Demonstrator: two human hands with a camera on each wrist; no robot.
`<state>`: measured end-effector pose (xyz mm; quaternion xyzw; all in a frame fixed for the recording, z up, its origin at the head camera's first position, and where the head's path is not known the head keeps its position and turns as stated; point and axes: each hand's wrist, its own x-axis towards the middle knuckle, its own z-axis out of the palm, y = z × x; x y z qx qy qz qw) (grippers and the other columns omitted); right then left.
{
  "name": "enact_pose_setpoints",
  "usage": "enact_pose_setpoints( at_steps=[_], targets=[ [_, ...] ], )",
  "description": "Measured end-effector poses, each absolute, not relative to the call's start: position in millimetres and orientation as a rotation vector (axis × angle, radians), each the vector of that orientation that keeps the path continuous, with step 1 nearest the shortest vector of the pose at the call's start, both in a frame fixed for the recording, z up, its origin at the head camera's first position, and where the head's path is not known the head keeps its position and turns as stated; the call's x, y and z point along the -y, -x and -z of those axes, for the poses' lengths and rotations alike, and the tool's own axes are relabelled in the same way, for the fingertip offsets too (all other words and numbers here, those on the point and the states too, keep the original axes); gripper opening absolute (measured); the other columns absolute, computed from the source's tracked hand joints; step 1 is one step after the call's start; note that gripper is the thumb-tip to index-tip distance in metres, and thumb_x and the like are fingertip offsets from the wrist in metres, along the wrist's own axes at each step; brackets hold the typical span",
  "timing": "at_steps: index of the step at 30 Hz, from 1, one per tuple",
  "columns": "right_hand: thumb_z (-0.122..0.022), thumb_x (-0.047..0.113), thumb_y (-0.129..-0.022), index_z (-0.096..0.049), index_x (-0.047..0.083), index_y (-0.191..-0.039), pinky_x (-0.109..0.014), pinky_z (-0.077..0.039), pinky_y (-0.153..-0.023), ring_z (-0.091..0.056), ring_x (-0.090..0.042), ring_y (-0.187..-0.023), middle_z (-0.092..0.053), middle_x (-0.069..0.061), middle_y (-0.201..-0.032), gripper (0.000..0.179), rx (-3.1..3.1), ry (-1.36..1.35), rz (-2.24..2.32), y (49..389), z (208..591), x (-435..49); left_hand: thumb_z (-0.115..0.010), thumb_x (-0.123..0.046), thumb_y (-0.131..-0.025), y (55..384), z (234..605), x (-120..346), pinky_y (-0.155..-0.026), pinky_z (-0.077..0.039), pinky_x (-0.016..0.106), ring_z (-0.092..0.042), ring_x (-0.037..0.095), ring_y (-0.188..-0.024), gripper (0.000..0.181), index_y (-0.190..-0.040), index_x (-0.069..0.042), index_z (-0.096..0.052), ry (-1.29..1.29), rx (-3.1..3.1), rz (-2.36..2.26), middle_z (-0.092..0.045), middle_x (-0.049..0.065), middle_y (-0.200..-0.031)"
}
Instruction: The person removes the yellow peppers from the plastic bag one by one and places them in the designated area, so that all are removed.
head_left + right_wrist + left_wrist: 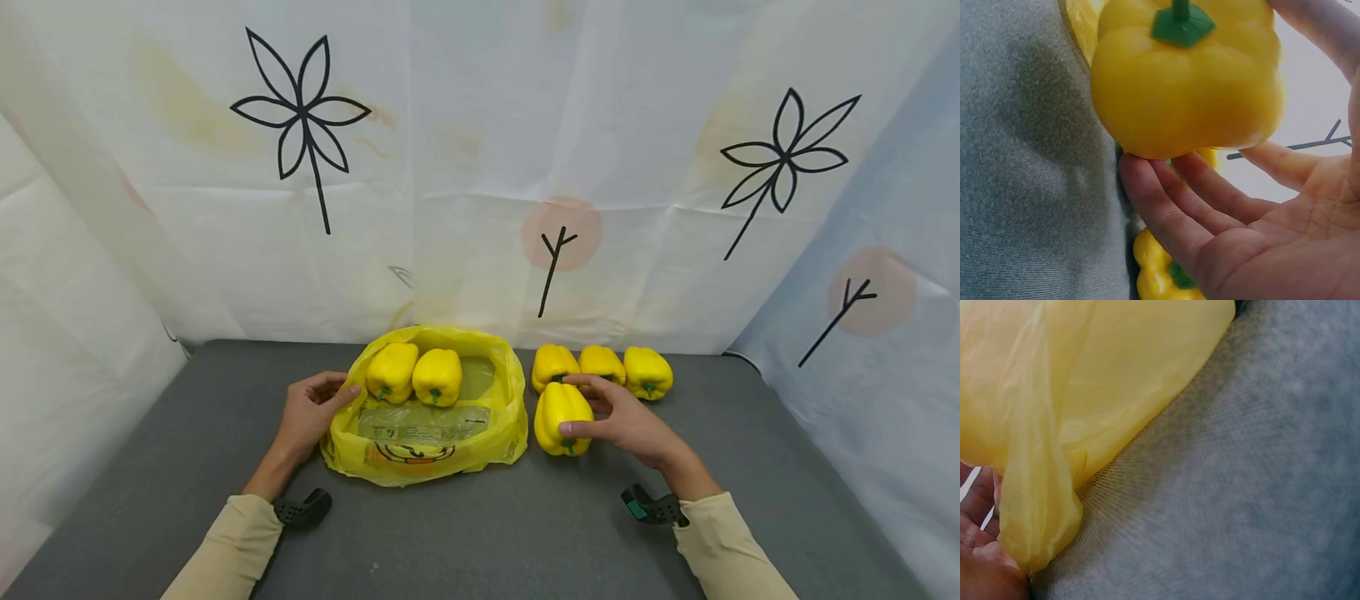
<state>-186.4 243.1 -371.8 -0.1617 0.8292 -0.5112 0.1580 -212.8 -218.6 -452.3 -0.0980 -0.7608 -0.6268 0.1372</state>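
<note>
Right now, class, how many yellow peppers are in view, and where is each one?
6: one pepper in the right hand, two peppers inside the yellow bag, three peppers in a row on the grey table. The bag's sides could hide more.

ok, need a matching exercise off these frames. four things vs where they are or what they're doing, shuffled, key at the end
Things
1. Left hand
2. Right hand
3. Yellow bag
4. Row of three peppers

Place or state
A. Mouth open, two peppers inside
B. Outside the bag, beyond the held pepper in the head view
C. At the bag's left edge in the head view
D. Gripping one pepper with thumb and fingers

Pairs: 1-C, 2-D, 3-A, 4-B
</note>
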Motion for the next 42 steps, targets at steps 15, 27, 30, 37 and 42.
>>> enact_pose_setpoints(
  at_steps=[15, 27, 30, 37, 42],
  targets=[
    [-0.079, 0.029, -0.091, -0.036, 0.000, -0.153, -0.046, -0.053, -0.090, -0.061, -0.035, -0.115, -0.045, -0.026, -0.142, 0.080, -2.366, 0.408, 1.392, 191, 379, -246, -0.070, -0.007, -0.097, 214, 456, 221, -0.069, -0.054, 0.021, -0.064, 0.008, -0.081, 0.025, -0.116, 0.009, -0.070, 0.275, 2.219, 1.803, -0.072, -0.002, -0.097],
    [-0.078, 0.031, -0.092, -0.035, 0.000, -0.154, -0.049, -0.053, -0.092, -0.059, -0.038, -0.118, -0.046, -0.027, -0.142, 0.081, -2.377, 0.374, 1.389, 194, 386, -246, -0.073, -0.010, -0.096, 213, 453, 220, -0.068, -0.054, 0.021, -0.064, 0.008, -0.081, 0.027, -0.115, 0.008, -0.070, 0.264, 2.219, 1.815, -0.071, -0.001, -0.095],
    [-0.077, 0.030, -0.093, -0.034, -0.001, -0.155, -0.048, -0.053, -0.092, -0.058, -0.040, -0.120, -0.047, -0.027, -0.143, 0.082, -2.378, 0.376, 1.396, 193, 386, -245, -0.071, -0.010, -0.096, 213, 453, 220, -0.067, -0.054, 0.021, -0.063, 0.008, -0.080, 0.027, -0.116, 0.009, -0.070, 0.262, 2.224, 1.808, -0.071, 0.000, -0.095],
    [-0.076, 0.029, -0.093, -0.033, 0.000, -0.156, -0.050, -0.052, -0.094, -0.056, -0.041, -0.123, -0.046, -0.028, -0.144, 0.082, -2.394, 0.358, 1.400, 193, 385, -243, -0.071, -0.010, -0.097, 212, 452, 219, -0.068, -0.054, 0.021, -0.063, 0.008, -0.080, 0.026, -0.115, 0.008, -0.071, 0.252, 2.221, 1.810, -0.071, 0.000, -0.095],
    [-0.077, 0.032, -0.093, -0.034, 0.002, -0.156, -0.050, -0.052, -0.093, -0.053, -0.042, -0.126, -0.045, -0.028, -0.147, 0.083, -2.421, 0.325, 1.386, 193, 386, -241, -0.073, -0.010, -0.095, 212, 452, 219, -0.067, -0.054, 0.022, -0.063, 0.009, -0.080, 0.027, -0.114, 0.008, -0.071, 0.266, 2.212, 1.815, -0.071, -0.001, -0.094]
  ],
)
